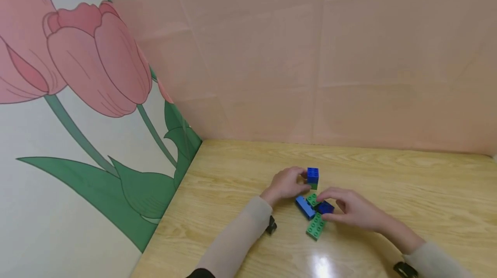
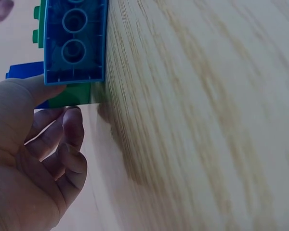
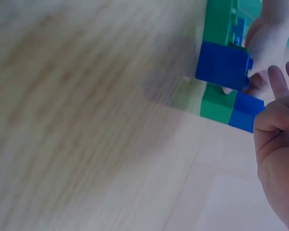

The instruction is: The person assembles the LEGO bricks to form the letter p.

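My left hand (image 1: 286, 183) pinches a small stack, a blue brick (image 1: 312, 174) on top of a green brick (image 1: 313, 186), between thumb and fingers. In the left wrist view, the thumb of the left hand (image 2: 29, 159) is partly hidden by a long blue brick (image 2: 74, 45), tipped on its side with its hollow underside showing. My right hand (image 1: 355, 209) hovers around a dark blue brick (image 1: 325, 207), fingers and thumb spread. In the right wrist view that dark blue brick (image 3: 221, 65) stands apart from the right hand (image 3: 282, 149).
A green brick (image 1: 312, 200) lies between the long blue one and the dark blue one. Nearer the front lies a longer green brick (image 1: 316, 227). The wooden table (image 1: 233, 174) meets a pink-covered wall (image 1: 264, 53) behind and a tulip-printed panel (image 1: 97, 140) at left.
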### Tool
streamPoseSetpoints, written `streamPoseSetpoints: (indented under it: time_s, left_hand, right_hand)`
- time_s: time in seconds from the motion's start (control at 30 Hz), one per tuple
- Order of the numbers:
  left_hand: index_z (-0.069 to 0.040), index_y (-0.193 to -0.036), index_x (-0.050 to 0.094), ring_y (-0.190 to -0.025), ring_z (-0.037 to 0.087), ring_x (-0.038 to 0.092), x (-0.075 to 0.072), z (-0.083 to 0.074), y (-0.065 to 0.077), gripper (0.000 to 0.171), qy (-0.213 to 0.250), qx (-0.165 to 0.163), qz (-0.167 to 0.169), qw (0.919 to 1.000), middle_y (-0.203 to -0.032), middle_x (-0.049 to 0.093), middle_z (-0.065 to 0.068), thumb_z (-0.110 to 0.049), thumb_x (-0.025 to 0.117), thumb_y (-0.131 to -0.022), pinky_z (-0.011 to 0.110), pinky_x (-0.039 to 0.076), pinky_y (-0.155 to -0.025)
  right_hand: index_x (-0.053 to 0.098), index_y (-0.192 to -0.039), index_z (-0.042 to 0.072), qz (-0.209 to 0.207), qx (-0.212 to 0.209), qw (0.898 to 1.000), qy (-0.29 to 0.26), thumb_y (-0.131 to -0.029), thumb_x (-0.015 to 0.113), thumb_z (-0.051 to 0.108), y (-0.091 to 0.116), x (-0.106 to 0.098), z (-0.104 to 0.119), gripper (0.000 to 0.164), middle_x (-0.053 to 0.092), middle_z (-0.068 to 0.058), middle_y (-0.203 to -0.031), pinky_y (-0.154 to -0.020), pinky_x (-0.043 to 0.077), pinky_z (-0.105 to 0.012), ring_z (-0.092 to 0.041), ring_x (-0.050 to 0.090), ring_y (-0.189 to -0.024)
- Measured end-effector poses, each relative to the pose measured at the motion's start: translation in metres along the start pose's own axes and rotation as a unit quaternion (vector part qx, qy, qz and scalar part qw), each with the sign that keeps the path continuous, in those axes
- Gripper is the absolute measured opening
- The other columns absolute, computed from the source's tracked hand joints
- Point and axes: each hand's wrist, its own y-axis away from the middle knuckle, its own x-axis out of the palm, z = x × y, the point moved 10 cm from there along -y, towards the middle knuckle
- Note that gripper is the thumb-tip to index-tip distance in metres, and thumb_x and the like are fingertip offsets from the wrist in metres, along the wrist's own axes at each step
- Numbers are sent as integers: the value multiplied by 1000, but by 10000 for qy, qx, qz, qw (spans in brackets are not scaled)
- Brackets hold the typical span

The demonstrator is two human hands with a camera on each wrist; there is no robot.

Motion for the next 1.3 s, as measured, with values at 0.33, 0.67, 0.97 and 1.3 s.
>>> streamPoseSetpoints:
  time_s: [0.33,0.67,0.97,1.3]
  left_hand:
    - [-27,-129,68,-110,4,62,-3,-1,1,44,109,-104,-44,9999,-120,67,-17,-52,75,-93,30,50,-93]
    - [-29,-121,69,-113,4,61,-6,-3,1,39,212,28,-134,9997,-119,67,-16,-57,71,-94,32,50,-96]
    - [-31,-120,70,-116,6,60,-4,-1,3,37,287,-58,-116,9995,-119,67,-17,-57,72,-94,34,48,-99]
    - [-31,-122,70,-116,6,60,-1,-1,4,38,316,-83,-105,9994,-118,67,-19,-56,71,-94,35,48,-101]
  right_hand:
    - [72,-120,24,559,-23,9971,519,-86,88,29,7,24,-5,38,69,8,-123,-94,55,-37,-12,66,-111]
    - [73,-120,25,770,-253,9914,1026,-84,89,26,4,32,1,40,69,12,-122,-92,56,-44,-14,67,-112]
    - [77,-117,22,808,-758,9832,1450,-80,90,21,5,38,9,39,73,11,-117,-83,59,-40,-11,71,-102]
    - [76,-121,21,891,-984,9809,1424,-84,88,23,9,43,11,39,74,6,-121,-83,59,-42,-14,71,-105]
